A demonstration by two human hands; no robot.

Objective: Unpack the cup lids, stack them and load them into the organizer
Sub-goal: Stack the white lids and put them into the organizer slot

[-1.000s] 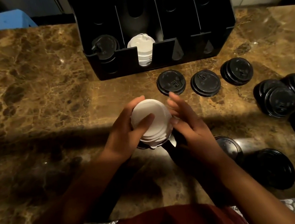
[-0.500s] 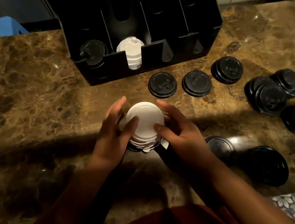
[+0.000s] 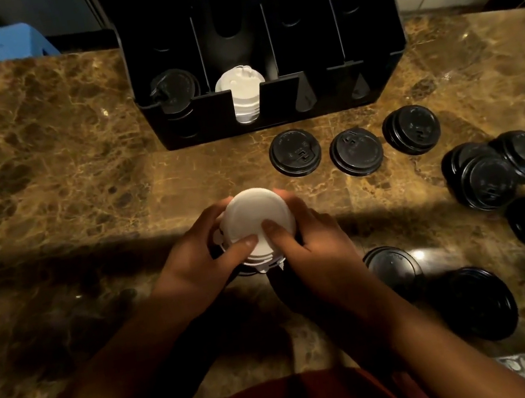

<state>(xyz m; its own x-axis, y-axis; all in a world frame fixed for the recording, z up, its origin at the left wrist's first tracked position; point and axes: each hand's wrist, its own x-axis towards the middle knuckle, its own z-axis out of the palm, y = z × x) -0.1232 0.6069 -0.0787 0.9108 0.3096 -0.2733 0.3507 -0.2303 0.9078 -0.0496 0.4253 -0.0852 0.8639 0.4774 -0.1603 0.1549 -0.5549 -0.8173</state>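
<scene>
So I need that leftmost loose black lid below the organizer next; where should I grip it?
Pinch the black lid by its rim, coming from above, thumb and fingers on opposite edges. It lies flat, top up, on the counter, apart from its neighbour, so the rim looks free all round.

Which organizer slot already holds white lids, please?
The second slot from the left: a white stack shows there; the leftmost slot holds black lids.

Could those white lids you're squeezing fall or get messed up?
Maybe. Both hands, left hand and right hand, grip the white lid stack from the sides; its lower lids look uneven, so some might slip out. Carrying it to the organizer, a wrist might knock the loose black lids lying in between.
</scene>
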